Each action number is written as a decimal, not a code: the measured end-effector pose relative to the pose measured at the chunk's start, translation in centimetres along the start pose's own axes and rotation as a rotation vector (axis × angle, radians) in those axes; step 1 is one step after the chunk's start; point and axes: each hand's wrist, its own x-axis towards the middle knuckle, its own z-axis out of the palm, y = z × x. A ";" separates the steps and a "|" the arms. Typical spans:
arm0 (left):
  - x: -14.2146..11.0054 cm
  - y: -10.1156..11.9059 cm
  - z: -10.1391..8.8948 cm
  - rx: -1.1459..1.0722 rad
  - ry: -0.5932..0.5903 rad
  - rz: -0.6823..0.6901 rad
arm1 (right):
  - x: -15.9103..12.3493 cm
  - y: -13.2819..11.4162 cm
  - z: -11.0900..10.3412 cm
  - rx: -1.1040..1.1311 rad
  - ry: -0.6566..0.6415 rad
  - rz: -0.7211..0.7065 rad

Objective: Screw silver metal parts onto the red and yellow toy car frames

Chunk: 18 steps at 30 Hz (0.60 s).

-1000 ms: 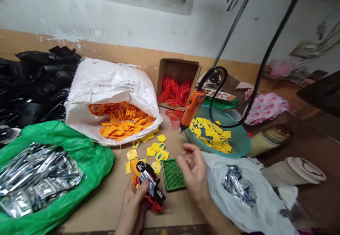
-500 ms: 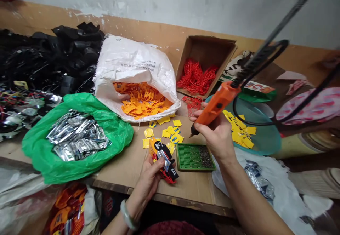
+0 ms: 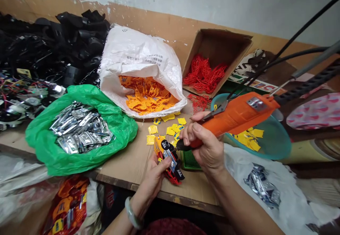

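Note:
Above the front of the table, my left hand [image 3: 152, 173] is closed around a small toy car body [image 3: 168, 157] in orange, black and red, its thumb pressed on a silver part. My right hand [image 3: 205, 146] grips an orange electric screwdriver [image 3: 236, 114], which now lies nearly level with its black nose pointing left. The screwdriver's tip is at the toy's right side; whether it touches a screw is too small to tell. Below my right hand, a green tray [image 3: 190, 161] is mostly covered. Small yellow pieces [image 3: 174, 130] lie on the cardboard just behind the toy.
A green bag [image 3: 39, 146] of silver parts stands left, a white sack [image 3: 143, 47] of orange pieces behind. At the back right are a cardboard box [image 3: 239, 47] with red parts and a teal basin [image 3: 283, 143] with yellow pieces. Cables [image 3: 297, 33] run from the screwdriver to the upper right.
My right hand has brought the screwdriver down and left, from above the green tray to the toy, tilting it flatter. My left hand still holds the toy. The view has shifted slightly.

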 end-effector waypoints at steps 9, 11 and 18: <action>0.1 -0.3 -0.2 -0.046 0.004 -0.009 | -0.1 1.0 0.2 0.078 -0.016 0.012; 0.1 -0.3 -0.1 -0.043 0.009 -0.010 | -0.1 1.2 0.2 0.089 -0.019 0.008; 0.2 -0.3 -0.2 -0.047 -0.005 -0.018 | -0.2 1.3 0.2 0.124 -0.034 0.008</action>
